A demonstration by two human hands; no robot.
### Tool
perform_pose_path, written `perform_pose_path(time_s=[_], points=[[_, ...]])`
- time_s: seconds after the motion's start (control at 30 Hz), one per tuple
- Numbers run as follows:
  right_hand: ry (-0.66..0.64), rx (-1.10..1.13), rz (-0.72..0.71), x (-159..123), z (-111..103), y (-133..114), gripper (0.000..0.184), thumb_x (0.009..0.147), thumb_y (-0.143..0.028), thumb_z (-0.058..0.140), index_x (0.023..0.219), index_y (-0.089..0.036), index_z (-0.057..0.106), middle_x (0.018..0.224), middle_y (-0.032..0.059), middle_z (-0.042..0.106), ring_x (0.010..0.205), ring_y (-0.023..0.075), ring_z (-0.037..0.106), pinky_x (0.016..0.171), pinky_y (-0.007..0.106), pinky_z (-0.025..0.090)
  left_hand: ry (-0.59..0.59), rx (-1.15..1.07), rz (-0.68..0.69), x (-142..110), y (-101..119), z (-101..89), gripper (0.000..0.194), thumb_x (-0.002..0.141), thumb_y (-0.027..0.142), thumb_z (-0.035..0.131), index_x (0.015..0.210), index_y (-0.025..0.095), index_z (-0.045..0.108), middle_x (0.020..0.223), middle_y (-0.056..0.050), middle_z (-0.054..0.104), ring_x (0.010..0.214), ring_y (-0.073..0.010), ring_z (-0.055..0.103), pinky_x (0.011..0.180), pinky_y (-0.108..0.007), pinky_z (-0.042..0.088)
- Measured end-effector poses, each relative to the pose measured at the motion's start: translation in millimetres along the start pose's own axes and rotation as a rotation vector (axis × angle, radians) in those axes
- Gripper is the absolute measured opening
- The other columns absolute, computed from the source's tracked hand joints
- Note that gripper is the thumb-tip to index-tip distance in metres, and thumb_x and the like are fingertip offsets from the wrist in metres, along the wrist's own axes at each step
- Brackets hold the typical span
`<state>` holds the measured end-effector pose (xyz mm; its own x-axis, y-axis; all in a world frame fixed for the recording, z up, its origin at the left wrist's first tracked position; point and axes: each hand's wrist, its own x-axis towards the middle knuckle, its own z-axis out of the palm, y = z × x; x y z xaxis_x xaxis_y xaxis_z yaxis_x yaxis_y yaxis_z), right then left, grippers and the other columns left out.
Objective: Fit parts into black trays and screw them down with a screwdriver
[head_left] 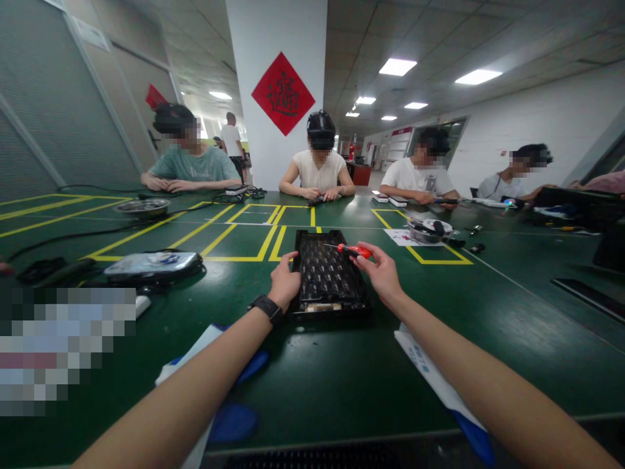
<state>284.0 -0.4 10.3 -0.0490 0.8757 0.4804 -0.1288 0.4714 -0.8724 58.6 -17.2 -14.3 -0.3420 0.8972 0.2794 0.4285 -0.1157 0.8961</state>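
Observation:
A black rectangular tray-like part (pixel 328 273) with a ribbed inside lies on the green table (pixel 342 378) in front of me. My left hand (pixel 284 281), with a black watch on the wrist, grips the part's left edge, fingers curled. My right hand (pixel 381 270) is closed on a red-handled screwdriver (pixel 352 249), whose thin shaft points left over the part's upper right area.
White-and-blue papers (pixel 430 371) lie under my forearms. A phone (pixel 151 264) on a black object lies at the left, a metal bowl (pixel 142 207) farther back, a small dish of parts (pixel 430 230) at the right. Several people sit across the table, working. Yellow tape lines mark the tabletop.

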Motion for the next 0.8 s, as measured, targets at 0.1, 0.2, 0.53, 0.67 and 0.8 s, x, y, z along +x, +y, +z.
perform_pose_path(time_s=[0.1, 0.2, 0.53, 0.67, 0.8], points=[[-0.025, -0.089, -0.001, 3, -3, 6, 0.041, 0.071, -0.028, 0.064, 0.111, -0.019, 0.058, 0.112, 0.0067, 0.062, 0.092, 0.0176, 0.062, 0.091, 0.040, 0.047, -0.077, -0.095, -0.023, 0, -1, 2.3, 0.057, 0.061, 0.004, 0.049, 0.115, 0.025, 0.052, 0.109, -0.007, 0.059, 0.095, -0.0201, 0.058, 0.075, -0.030, 0.048], [-0.044, -0.153, -0.006, 6, -6, 10, 0.041, 0.073, -0.027, 0.061, 0.112, -0.020, 0.058, 0.112, 0.0068, 0.062, 0.094, 0.0173, 0.062, 0.092, 0.041, 0.045, -0.134, -0.139, -0.013, -1, 1, 3.3, 0.059, 0.061, 0.000, 0.043, 0.116, 0.021, 0.051, 0.109, -0.007, 0.061, 0.093, -0.0177, 0.059, 0.074, -0.029, 0.050], [-0.098, -0.147, -0.045, 6, -4, 4, 0.037, 0.079, -0.030, 0.055, 0.115, -0.018, 0.056, 0.113, 0.0076, 0.061, 0.094, 0.0183, 0.063, 0.094, 0.043, 0.044, -0.195, -0.128, -0.108, 3, 16, -13.4, 0.047, 0.055, 0.002, 0.046, 0.097, 0.014, 0.065, 0.082, -0.005, 0.067, 0.069, -0.0139, 0.059, 0.060, -0.024, 0.048], [-0.084, -0.200, -0.076, 7, -7, 7, 0.038, 0.077, -0.029, 0.057, 0.114, -0.019, 0.057, 0.116, 0.0073, 0.060, 0.103, 0.0192, 0.058, 0.098, 0.041, 0.040, -0.155, -0.158, -0.130, 3, 18, -15.6, 0.045, 0.053, 0.004, 0.047, 0.093, 0.014, 0.066, 0.066, -0.001, 0.063, 0.055, -0.0096, 0.051, 0.051, -0.021, 0.041], [-0.062, -0.254, -0.108, 9, -9, 8, 0.038, 0.076, -0.027, 0.058, 0.113, -0.019, 0.059, 0.118, 0.0076, 0.060, 0.108, 0.0203, 0.056, 0.099, 0.039, 0.039, -0.187, -0.130, -0.147, -2, 23, -13.3, 0.039, 0.052, 0.003, 0.047, 0.084, 0.012, 0.067, 0.055, 0.002, 0.057, 0.048, -0.0074, 0.046, 0.048, -0.019, 0.035]])
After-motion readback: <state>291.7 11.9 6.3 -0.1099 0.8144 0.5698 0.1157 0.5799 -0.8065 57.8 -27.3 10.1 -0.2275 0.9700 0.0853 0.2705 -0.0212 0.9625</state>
